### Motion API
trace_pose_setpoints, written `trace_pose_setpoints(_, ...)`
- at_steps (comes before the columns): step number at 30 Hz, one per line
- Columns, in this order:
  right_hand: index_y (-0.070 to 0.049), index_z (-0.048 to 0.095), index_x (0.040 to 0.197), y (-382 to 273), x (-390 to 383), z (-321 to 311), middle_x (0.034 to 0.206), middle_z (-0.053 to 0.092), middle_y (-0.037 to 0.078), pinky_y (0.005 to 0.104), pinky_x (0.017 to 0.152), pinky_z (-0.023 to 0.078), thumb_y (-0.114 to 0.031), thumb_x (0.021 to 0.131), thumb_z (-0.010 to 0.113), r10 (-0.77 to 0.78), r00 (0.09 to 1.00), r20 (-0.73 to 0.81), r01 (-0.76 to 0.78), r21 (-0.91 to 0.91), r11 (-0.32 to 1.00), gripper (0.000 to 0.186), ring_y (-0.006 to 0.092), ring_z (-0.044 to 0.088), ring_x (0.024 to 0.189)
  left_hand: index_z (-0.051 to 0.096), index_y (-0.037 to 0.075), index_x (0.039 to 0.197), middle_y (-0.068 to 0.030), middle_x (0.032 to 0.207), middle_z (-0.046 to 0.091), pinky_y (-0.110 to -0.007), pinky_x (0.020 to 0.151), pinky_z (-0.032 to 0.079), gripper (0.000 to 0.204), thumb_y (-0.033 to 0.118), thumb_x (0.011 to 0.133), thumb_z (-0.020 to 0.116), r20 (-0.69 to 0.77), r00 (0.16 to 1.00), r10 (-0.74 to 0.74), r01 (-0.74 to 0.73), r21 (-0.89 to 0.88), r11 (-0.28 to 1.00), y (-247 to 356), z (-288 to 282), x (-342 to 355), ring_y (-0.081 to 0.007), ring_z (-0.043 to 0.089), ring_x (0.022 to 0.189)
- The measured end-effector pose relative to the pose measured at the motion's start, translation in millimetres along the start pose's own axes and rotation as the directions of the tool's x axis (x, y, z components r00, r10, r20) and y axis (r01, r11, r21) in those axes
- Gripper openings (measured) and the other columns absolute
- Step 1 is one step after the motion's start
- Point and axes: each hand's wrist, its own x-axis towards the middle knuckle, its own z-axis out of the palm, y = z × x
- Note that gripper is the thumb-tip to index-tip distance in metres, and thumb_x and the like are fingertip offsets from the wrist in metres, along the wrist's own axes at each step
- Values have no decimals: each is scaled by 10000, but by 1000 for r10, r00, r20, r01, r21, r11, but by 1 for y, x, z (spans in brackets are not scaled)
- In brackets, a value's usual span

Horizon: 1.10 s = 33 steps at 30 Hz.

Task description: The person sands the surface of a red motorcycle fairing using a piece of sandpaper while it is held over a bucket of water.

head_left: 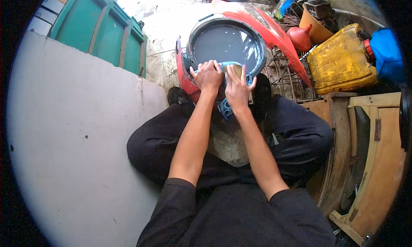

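Observation:
A dark bucket of greyish liquid stands in front of me between my feet. At its near rim, both hands are on a blue-edged piece with a tan middle; it looks like cloth, but its kind is unclear. My left hand is closed on the left end, knuckles up. My right hand grips the right part, several fingers stretched over its face and the thumb apart. Below, between my wrists, hangs a blue patterned part; whether it belongs to the same piece is hidden.
Red plastic panels flank the bucket. At right lie a yellow jerrycan, a blue container, a red funnel and a metal grid. A wooden frame stands beside my right knee, a pale wall at left, green panels beyond.

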Motion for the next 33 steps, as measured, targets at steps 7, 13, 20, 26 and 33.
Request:
trace_pose_setpoints(7, -219, 609, 1358, -1, -4, 3, 1441, 564, -3, 739, 1109, 73, -360, 1034, 456, -7, 1000, 19, 7, -15, 1000, 385, 325, 325, 1469, 717, 96, 828, -89, 885, 732, -625, 1040, 365, 315, 317, 936, 520, -61, 998, 24, -26, -22, 999, -5, 0, -1, -295, 679, 945)
trace_pose_setpoints(13, -224, 616, 1353, 10, -2, 4, 1463, 544, -16, 739, 1111, 66, -378, 1039, 442, 44, 999, -21, -45, -67, 997, 391, 336, 320, 1471, 715, 96, 821, -95, 901, 735, -629, 1032, 374, 300, 298, 929, 521, -56, 998, 33, -34, -19, 999, 2, 0, -2, -296, 679, 943)
trace_pose_setpoints(20, -245, 594, 1369, 11, 11, 6, 1486, 523, -7, 736, 1113, 76, -336, 986, 531, -7, 1000, 16, 8, -64, 998, 398, 321, 318, 1477, 715, 94, 812, -102, 902, 735, -624, 1032, 376, 297, 295, 917, 523, -57, 998, 7, -7, 0, 1000, -2, -3, 1, -297, 681, 939)
trace_pose_setpoints(26, -240, 616, 1346, 10, -8, 4, 1476, 533, -4, 730, 1112, 92, -336, 972, 570, 59, 998, -32, -61, -71, 996, 389, 329, 325, 1473, 712, 88, 798, -106, 891, 734, -622, 1031, 374, 313, 292, 924, 511, -94, 995, 30, -32, -23, 999, 1, 0, -1, -306, 684, 913)
trace_pose_setpoints(33, -239, 661, 1290, 8, -6, 4, 1400, 602, -22, 700, 1116, 132, -324, 999, 544, 4, 995, -100, -8, -47, 999, 324, 342, 387, 1435, 716, 85, 812, -107, 881, 730, -625, 1027, 377, 313, 289, 929, 511, -114, 993, -25, 24, -11, 1000, 1, 2, 0, -310, 682, 909)
